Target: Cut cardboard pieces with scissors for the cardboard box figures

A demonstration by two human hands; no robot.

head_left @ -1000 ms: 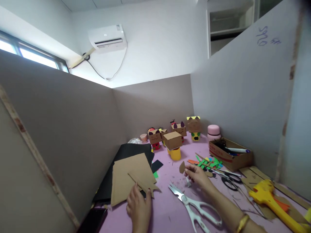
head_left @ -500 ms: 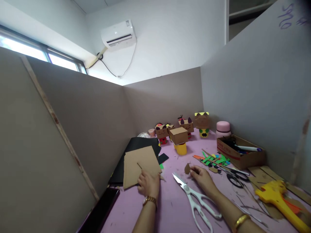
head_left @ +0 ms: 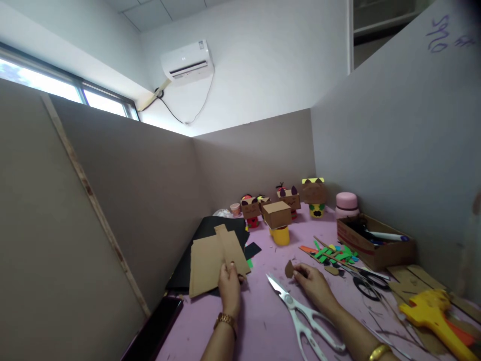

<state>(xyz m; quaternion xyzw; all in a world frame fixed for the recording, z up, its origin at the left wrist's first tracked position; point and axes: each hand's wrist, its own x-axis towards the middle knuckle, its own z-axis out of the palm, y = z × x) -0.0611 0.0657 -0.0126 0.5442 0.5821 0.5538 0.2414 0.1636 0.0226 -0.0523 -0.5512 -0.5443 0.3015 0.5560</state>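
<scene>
The left hand [head_left: 230, 288] held a cardboard strip [head_left: 224, 244] with its fingers closed on it, over the larger cardboard sheet [head_left: 205, 265] at the left of the table [head_left: 259, 326]. The right hand [head_left: 314, 285] pinched a small brown piece [head_left: 289, 269], right of the tips of the white scissors [head_left: 288, 300].
</scene>
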